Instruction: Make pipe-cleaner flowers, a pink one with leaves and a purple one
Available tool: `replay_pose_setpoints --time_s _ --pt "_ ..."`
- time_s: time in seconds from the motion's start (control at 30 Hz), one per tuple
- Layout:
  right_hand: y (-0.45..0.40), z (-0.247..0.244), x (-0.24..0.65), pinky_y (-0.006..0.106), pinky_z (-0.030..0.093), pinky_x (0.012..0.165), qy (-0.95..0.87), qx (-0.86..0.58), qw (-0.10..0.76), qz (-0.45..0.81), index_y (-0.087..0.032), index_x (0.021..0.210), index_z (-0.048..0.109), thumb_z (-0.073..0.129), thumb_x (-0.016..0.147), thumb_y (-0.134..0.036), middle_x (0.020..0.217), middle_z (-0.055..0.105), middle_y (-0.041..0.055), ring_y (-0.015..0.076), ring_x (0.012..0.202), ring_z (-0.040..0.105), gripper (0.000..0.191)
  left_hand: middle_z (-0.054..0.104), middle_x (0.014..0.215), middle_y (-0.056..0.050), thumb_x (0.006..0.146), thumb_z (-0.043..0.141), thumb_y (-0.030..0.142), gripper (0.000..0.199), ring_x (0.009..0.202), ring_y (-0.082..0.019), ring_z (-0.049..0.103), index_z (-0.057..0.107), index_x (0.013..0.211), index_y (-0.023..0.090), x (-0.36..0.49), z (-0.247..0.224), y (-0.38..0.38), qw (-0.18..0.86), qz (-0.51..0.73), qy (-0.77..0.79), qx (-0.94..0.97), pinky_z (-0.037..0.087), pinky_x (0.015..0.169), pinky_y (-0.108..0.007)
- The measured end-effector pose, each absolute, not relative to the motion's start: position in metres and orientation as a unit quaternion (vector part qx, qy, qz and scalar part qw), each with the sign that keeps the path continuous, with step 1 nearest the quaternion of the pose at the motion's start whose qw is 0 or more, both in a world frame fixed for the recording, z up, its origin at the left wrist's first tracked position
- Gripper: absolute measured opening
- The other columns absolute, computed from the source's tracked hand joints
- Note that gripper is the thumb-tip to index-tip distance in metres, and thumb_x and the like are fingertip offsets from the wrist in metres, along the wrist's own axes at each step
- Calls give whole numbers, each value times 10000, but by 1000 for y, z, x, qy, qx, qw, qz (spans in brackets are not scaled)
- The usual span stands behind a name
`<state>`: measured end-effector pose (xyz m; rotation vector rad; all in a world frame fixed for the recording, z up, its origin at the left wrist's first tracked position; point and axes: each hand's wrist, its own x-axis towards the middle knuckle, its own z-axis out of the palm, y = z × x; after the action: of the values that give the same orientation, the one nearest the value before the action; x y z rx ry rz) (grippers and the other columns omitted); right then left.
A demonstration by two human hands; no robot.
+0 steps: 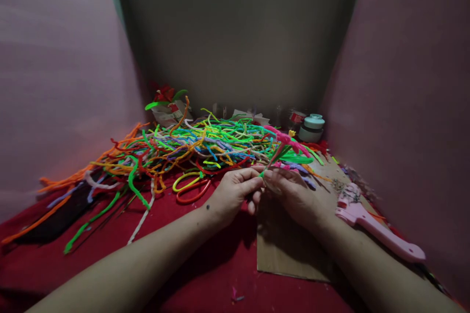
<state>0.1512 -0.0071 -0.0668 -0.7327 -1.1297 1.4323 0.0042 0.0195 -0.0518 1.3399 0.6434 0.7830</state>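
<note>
My left hand (238,188) and my right hand (288,190) meet at the middle, above the left edge of a brown cardboard sheet (286,252). Between their pinched fingertips is the green lower end of a pipe-cleaner flower (284,142), with pink loops at its top, leaning up and to the right. Green pieces show beside its stem. Fingers of both hands are closed on the stem's end. Behind them spreads a large tangled pile of coloured pipe cleaners (205,142). Yellow and red loops (193,188) lie just left of my left hand.
A pink tool (382,234), perhaps a glue gun, lies at the right. A mint-lidded jar (312,127) stands at the back right. A dark item (55,220) lies at the left on the red cloth (205,274). Pale walls rise on both sides.
</note>
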Motion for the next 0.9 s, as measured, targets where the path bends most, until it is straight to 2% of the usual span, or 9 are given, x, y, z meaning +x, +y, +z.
replay_pose_setpoints --time_s 0.3,0.5,0.63,0.73,0.83,0.9 --pt "-5 -63 160 259 476 607 -452 -314 543 634 -205 1046 708 692 741 -265 751 709 35 134 629 621 312 445 485 77 865 560 264 160 300 -13 301 556 778 130 8 -55 17 812 319 185 452 395 358 -165" --pt "-2 -66 161 290 483 668 -450 -305 533 649 -171 1017 713 690 741 -279 763 710 58 160 687 628 298 418 494 86 878 516 175 79 293 -6 210 580 899 134 3 -52 20 856 276 163 406 387 332 -148" --pt "-2 -67 159 319 486 671 -445 -299 532 655 -162 976 714 700 728 -299 724 696 52 165 648 615 284 410 495 93 848 574 217 79 290 -2 182 582 854 138 0 -52 24 866 235 147 417 371 322 -153" --pt "-5 -67 158 304 469 636 -438 -315 549 639 -163 946 713 689 740 -301 711 687 47 155 617 597 249 436 486 77 848 574 300 192 288 -10 254 582 774 123 2 -50 24 818 248 179 488 367 336 -165" --pt "-8 -65 158 289 441 584 -445 -339 555 615 -148 926 713 668 759 -321 688 675 52 156 599 584 245 526 531 31 869 525 325 230 346 -46 418 579 766 126 5 -47 19 694 284 254 611 354 373 -166" --pt "-9 -62 158 283 425 569 -466 -367 555 584 -142 893 718 669 755 -327 684 672 49 157 599 577 235 544 556 25 869 507 309 213 399 -66 467 566 749 143 6 -46 16 598 302 300 679 356 405 -174"
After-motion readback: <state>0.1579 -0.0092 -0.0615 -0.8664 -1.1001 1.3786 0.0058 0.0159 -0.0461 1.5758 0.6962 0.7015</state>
